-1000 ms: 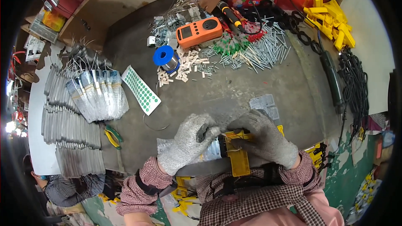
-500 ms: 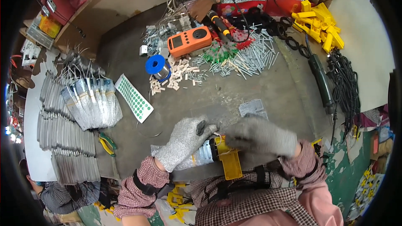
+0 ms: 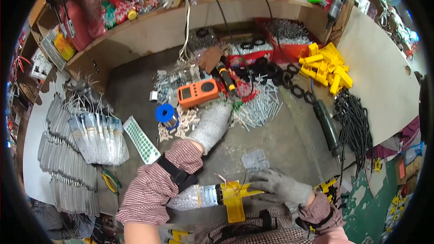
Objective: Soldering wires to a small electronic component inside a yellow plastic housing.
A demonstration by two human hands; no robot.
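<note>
Nearest you, your right hand (image 3: 282, 185) is closed on the tip of one yellow tool (image 3: 233, 194) at the bench's near edge. Farther out, your left hand (image 3: 212, 124) reaches, its grip unclear, beside one orange meter (image 3: 198, 93) and one blue spool (image 3: 165, 113).

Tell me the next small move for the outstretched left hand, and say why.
Probably close the left hand on one small piece from the heap of pins beside the orange meter. The gloved hand is stretched right over that heap, while the right hand steadies the yellow tool near the body. What the fingers touch is hidden.
</note>
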